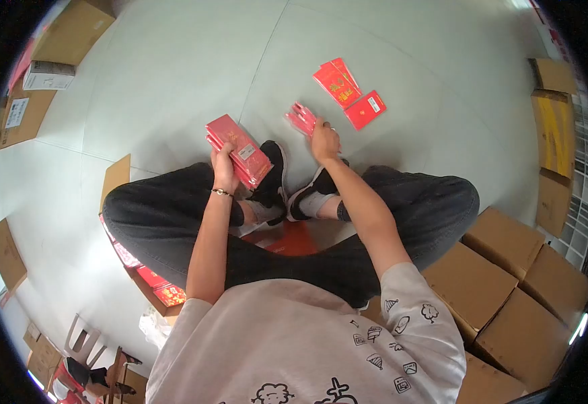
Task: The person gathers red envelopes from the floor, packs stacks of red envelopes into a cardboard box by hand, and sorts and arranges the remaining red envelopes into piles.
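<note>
My left hand (224,168) is closed around a thick stack of red envelopes (235,147) in clear wrapping, with a white label on the top pack. My right hand (325,143) grips a smaller bundle of red envelopes (299,118) by its near end, and clear film shines on it. On the floor just beyond that hand lie red envelopes with gold print (338,82), overlapping one another. Beside them is a red envelope pack (366,110) bearing a white label. Both hands are above the floor, over my shoes (274,178).
An open carton (163,304) with red and patterned packs stands by my left knee. Several cardboard boxes (472,286) are stacked close on my right. More boxes (72,30) line the far left, and taped cartons (554,131) the far right. A chair (82,343) is at lower left.
</note>
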The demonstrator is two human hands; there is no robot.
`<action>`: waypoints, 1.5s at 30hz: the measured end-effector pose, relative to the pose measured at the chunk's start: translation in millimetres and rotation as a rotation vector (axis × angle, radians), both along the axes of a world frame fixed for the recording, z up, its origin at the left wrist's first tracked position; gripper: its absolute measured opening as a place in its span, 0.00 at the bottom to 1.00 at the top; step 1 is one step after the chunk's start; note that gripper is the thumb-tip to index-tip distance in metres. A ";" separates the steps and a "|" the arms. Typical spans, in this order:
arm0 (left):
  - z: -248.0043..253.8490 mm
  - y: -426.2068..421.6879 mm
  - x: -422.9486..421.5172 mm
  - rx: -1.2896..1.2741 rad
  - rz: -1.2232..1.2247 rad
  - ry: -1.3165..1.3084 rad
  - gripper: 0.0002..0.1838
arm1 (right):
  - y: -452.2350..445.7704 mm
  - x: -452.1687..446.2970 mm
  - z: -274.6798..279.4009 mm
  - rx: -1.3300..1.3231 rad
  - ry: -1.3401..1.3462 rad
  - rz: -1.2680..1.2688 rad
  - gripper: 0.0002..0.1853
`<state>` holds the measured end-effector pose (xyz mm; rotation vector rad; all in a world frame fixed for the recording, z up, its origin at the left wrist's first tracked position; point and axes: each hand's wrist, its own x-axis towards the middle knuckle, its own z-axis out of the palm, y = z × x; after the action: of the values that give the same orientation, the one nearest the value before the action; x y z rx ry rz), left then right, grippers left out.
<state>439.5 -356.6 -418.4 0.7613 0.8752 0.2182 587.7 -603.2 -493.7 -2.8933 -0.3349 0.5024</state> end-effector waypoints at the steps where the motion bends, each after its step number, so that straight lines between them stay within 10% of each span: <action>1: -1.0 -0.9 0.4 0.011 -0.006 -0.004 0.14 | 0.2 8.1 7.8 0.031 0.041 -0.039 0.26; 7: 7.6 -1.8 9.8 -0.064 0.007 -0.022 0.19 | -25.9 23.5 41.9 1.091 0.849 -0.468 0.23; 15: 85.8 -29.3 16.8 -0.192 -0.280 -0.145 0.17 | 2.3 -24.3 186.8 1.268 1.189 -0.453 0.31; 20: 152.4 -51.0 -7.0 0.226 -0.433 -0.063 0.22 | -11.8 -82.4 202.9 1.400 1.226 -0.677 0.35; 24: 188.2 -45.0 -63.1 0.023 -0.271 -0.220 0.25 | -9.7 -116.7 218.9 1.398 1.274 -0.784 0.33; 36: 295.4 -39.7 -187.4 0.813 0.391 0.131 0.13 | 51.9 -161.7 201.0 1.558 1.487 -0.408 0.37; 37: 320.3 -34.9 -197.3 0.505 0.612 0.069 0.13 | 64.9 -155.0 203.5 1.531 1.518 -0.380 0.37; 41: 295.4 21.8 -304.0 0.816 0.911 0.252 0.16 | 96.1 -159.9 230.0 1.741 1.834 -0.110 0.33; 45: 170.8 58.5 -417.3 0.565 1.015 0.663 0.16 | 117.4 -174.5 264.7 1.855 2.211 -0.169 0.34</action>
<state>22.2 -298.1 -247.6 0.8587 1.8388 1.1978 413.2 -485.8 -229.1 0.1303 0.0111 1.5068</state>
